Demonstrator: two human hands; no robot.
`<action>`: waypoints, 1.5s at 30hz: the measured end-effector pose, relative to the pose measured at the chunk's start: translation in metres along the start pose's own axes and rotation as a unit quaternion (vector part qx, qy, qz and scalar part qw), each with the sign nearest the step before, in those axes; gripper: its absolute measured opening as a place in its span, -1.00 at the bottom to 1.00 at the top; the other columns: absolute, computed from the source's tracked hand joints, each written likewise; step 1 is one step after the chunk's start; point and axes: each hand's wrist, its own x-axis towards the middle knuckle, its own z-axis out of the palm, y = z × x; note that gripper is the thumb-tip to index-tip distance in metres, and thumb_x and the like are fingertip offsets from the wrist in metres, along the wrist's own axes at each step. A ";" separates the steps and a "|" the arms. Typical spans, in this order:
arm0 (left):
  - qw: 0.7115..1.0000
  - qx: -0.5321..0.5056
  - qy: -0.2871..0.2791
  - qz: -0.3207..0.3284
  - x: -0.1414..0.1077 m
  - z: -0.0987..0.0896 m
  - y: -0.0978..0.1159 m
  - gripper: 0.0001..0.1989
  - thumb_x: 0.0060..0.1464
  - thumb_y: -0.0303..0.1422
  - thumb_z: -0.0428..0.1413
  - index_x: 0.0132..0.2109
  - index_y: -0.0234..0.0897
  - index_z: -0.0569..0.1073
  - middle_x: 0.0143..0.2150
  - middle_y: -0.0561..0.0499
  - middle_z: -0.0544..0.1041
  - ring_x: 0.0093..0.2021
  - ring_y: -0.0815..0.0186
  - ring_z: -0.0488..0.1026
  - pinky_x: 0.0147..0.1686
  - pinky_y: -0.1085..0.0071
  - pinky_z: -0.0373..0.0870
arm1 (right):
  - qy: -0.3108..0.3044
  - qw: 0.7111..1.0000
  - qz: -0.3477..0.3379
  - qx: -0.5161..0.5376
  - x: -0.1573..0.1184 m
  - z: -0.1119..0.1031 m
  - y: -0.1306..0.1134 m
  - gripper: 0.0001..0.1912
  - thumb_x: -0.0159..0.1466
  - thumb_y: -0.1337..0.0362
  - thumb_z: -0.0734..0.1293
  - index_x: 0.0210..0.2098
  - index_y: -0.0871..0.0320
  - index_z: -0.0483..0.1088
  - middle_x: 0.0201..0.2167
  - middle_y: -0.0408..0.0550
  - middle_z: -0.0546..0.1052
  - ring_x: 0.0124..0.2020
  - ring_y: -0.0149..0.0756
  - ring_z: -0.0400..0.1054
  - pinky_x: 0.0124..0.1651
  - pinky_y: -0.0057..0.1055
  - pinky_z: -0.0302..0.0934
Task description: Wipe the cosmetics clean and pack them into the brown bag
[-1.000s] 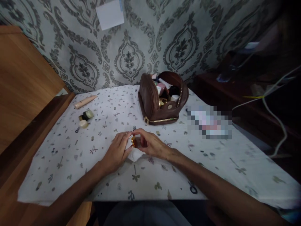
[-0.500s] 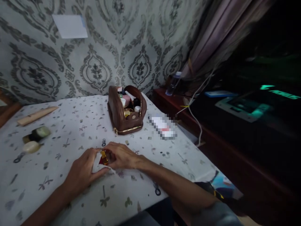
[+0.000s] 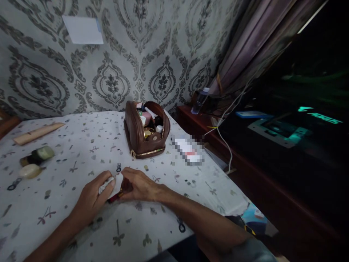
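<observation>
My left hand (image 3: 96, 193) is closed on a crumpled white cloth or tissue (image 3: 117, 183), which lies against a small red and gold object (image 3: 115, 197). From the other side, my right hand (image 3: 139, 185) grips that object, its fingers curled round it and hiding most of it. Both hands are close together over the patterned white tablecloth (image 3: 92, 233). Beyond them stands a brown cosmetic bag (image 3: 133, 134), unzipped and full of small jars and tubes.
At the left lie a wooden piece (image 3: 39, 133), a dark container with a pale green end (image 3: 45, 153) and a cream round item (image 3: 29, 171). A blurred-out phone-like item (image 3: 188, 150) lies right of the bag. Farther right are a bottle (image 3: 200, 100), a white cable (image 3: 231, 151) and a dark screen.
The white cloth has moved up over the red and gold object, covering more of it. My left thumb now presses on the cloth from above. The view has shifted slightly.
</observation>
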 end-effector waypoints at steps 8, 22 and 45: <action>0.996 -0.078 -0.007 -0.038 0.003 -0.005 -0.001 -0.62 0.25 -0.04 -0.10 -0.35 -0.22 0.34 -0.43 0.09 0.44 -0.36 0.28 0.42 -0.32 0.47 0.33 | -0.015 0.999 -0.004 0.046 -0.001 -0.001 -0.005 -0.62 0.12 0.27 0.51 -0.10 0.15 0.39 -0.20 -0.10 0.41 -0.27 -0.36 0.36 -0.23 -0.45 0.31; 0.995 0.093 -0.003 0.030 -0.008 0.007 -0.030 -0.40 0.02 -0.01 0.16 0.14 -0.17 0.27 -0.02 -0.09 0.56 -0.14 0.08 0.56 -0.20 0.27 0.46 | 0.016 0.959 0.070 0.274 -0.001 0.014 0.020 -0.42 0.09 0.28 0.50 0.10 0.09 0.40 -0.15 -0.10 0.53 -0.15 -0.31 0.43 -0.03 -0.34 0.31; 0.996 0.071 -0.051 0.009 -0.003 -0.003 -0.016 -0.96 0.00 -0.40 0.02 -0.32 -0.21 0.33 -0.38 0.04 0.51 -0.36 0.24 0.46 -0.31 0.41 0.29 | -0.061 0.923 0.136 0.354 0.008 0.002 0.002 -0.38 0.27 -0.27 0.18 -0.34 0.22 0.39 -0.52 -0.09 0.50 -0.52 -0.37 0.39 -0.46 -0.43 0.28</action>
